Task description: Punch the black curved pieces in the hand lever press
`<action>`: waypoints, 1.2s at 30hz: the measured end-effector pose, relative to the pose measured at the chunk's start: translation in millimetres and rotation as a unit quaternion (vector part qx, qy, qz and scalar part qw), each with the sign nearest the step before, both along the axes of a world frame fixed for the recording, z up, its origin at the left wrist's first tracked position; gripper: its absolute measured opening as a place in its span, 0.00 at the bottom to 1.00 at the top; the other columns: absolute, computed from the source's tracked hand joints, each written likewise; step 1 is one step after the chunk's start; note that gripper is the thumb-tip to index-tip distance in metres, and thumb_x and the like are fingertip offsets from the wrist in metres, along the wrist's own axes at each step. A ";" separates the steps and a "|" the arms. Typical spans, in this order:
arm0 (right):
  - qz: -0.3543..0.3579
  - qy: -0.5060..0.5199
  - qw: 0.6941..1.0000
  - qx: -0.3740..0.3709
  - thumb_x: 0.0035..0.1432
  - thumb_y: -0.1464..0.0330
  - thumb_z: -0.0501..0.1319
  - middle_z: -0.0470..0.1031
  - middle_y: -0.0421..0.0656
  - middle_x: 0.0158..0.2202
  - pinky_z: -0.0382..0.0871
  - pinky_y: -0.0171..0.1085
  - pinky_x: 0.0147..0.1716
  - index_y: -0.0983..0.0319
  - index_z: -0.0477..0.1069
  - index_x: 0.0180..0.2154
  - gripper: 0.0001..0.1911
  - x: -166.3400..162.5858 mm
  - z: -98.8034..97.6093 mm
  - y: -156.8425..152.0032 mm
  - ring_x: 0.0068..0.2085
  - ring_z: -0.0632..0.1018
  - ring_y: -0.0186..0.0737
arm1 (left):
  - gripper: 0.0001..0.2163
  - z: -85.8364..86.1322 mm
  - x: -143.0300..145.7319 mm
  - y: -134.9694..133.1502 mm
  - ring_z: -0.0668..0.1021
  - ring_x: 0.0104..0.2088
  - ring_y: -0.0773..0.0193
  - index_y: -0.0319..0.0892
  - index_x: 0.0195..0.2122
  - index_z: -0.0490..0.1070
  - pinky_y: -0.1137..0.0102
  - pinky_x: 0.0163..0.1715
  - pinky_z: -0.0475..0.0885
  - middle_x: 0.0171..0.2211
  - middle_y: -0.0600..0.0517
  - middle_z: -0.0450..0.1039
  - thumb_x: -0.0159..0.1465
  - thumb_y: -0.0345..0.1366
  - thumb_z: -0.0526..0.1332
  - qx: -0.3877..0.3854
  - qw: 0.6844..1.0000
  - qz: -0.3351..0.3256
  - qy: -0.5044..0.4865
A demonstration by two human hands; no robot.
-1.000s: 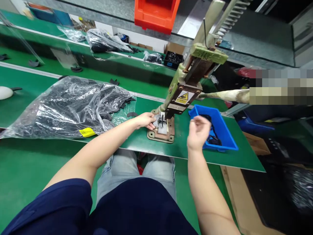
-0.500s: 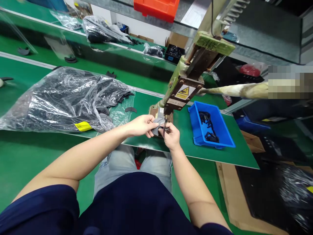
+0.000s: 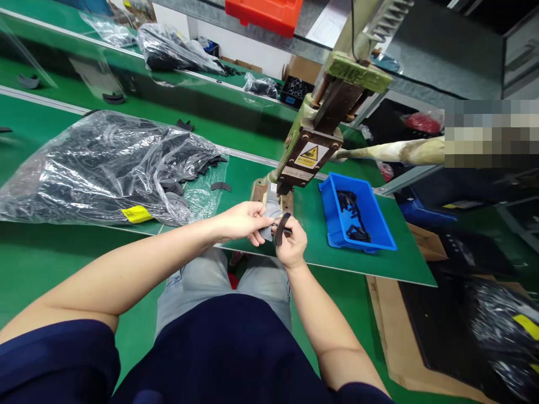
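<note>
My left hand (image 3: 248,220) pinches a grey flat curved piece (image 3: 266,233) in front of the hand press (image 3: 307,157). Close beside it, my right hand (image 3: 293,241) is closed on a black curved strip (image 3: 282,229), which stands up from the fingers. The two hands almost meet, and a small dark part between their fingertips is too small to make out. Behind them lies the press's metal base (image 3: 273,202), partly covered by the fingers. To the right stands a blue bin (image 3: 332,224) with black parts (image 3: 357,233) in it.
A large clear plastic bag (image 3: 105,168) of dark curved pieces fills the left of the green table (image 3: 244,168). One loose curved piece (image 3: 220,186) lies beside it. The press lever (image 3: 391,151) sticks out to the right. Cardboard (image 3: 391,336) is at the lower right.
Both hands have come slightly towards my body, away from the press base. The black strip in my right hand has turned to show its broad curved side. The whole view has shifted a little.
</note>
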State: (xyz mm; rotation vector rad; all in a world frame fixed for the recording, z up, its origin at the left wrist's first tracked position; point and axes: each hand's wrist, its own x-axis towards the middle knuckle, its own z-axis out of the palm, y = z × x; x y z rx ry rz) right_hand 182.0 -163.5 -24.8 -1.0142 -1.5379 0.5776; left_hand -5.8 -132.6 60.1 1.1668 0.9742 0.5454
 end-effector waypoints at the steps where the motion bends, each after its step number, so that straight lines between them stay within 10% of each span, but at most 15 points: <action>1: 0.002 -0.009 1.000 0.001 0.67 0.57 0.64 0.79 0.43 0.36 0.77 0.40 0.39 0.58 0.75 0.37 0.12 1.1 0.8 -0.2 0.38 0.79 0.39 | 0.18 0.8 -0.4 0.6 0.84 0.22 0.61 0.42 0.33 0.65 0.73 0.23 0.78 0.22 0.50 0.79 0.67 0.44 0.72 -0.005 1.000 0.000 -0.001; 9: 0.017 -0.101 0.994 0.033 0.68 0.58 0.63 0.82 0.47 0.41 0.79 0.44 0.45 0.58 0.77 0.45 0.12 16.7 13.1 1.2 0.43 0.81 0.42 | 0.15 3.2 -11.0 6.1 0.82 0.24 0.61 0.43 0.36 0.66 0.69 0.26 0.77 0.25 0.51 0.78 0.69 0.43 0.70 0.053 0.996 0.009 0.070; 13: 0.012 -0.128 0.990 0.058 0.68 0.60 0.62 0.82 0.47 0.41 0.79 0.46 0.45 0.57 0.77 0.44 0.09 20.3 14.0 -0.6 0.42 0.81 0.42 | 0.13 3.2 -15.3 -0.9 0.79 0.33 0.63 0.44 0.42 0.72 0.69 0.35 0.75 0.37 0.51 0.77 0.64 0.43 0.73 0.250 0.952 0.119 0.133; 17: 0.020 -0.146 0.986 0.075 0.68 0.62 0.63 0.82 0.47 0.40 0.79 0.46 0.45 0.57 0.78 0.44 0.08 19.7 13.5 -0.7 0.42 0.81 0.43 | 0.13 2.4 -12.2 -6.4 0.75 0.37 0.61 0.45 0.29 0.73 0.68 0.39 0.71 0.35 0.50 0.72 0.65 0.46 0.70 0.361 0.917 0.057 0.156; 31: 0.018 -0.100 0.994 0.037 0.67 0.62 0.65 0.83 0.46 0.44 0.81 0.45 0.48 0.56 0.78 0.49 0.10 17.3 2.1 -1.8 0.45 0.83 0.42 | 0.19 -31.4 -15.5 3.1 0.74 0.26 0.68 0.44 0.36 0.71 0.73 0.26 0.70 0.28 0.55 0.73 0.62 0.54 0.72 0.088 0.996 0.014 -0.024; 36: -0.021 -0.081 0.997 0.002 0.68 0.65 0.63 0.79 0.49 0.50 0.81 0.48 0.53 0.56 0.74 0.57 0.17 44.5 -9.7 -6.7 0.50 0.82 0.44 | 0.17 -63.6 -33.2 50.4 0.70 0.19 0.73 0.43 0.30 0.66 0.78 0.17 0.64 0.22 0.57 0.68 0.65 0.46 0.72 0.038 0.983 0.180 0.027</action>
